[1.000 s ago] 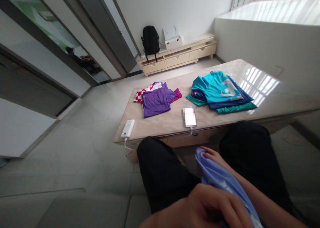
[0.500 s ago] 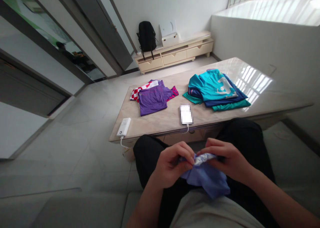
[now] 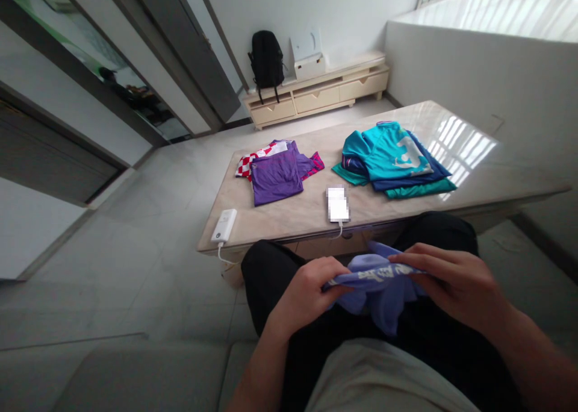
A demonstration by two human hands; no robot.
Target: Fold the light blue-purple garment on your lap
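I sit at a low marble table point(image 3: 487, 177) with a light purple shirt point(image 3: 377, 288) held over my lap. My left hand point(image 3: 307, 291) pinches its left end. My right hand point(image 3: 451, 276) grips its right end, and the cloth hangs stretched between them with white lettering showing on top. On the table lie a folded purple shirt point(image 3: 275, 177) over a red-and-white checked one, and a pile of teal and blue shirts point(image 3: 392, 159).
A phone point(image 3: 338, 204) and a white power bank point(image 3: 223, 225), both with cables, lie near the table's front edge. A cream TV cabinet point(image 3: 316, 93) with a black backpack point(image 3: 266, 59) and a white box stands by the far wall. Grey sliding doors line the left.
My hands have moved apart, drawing the light purple shirt out between them. One second ago the shirt lay bunched low in my lap.
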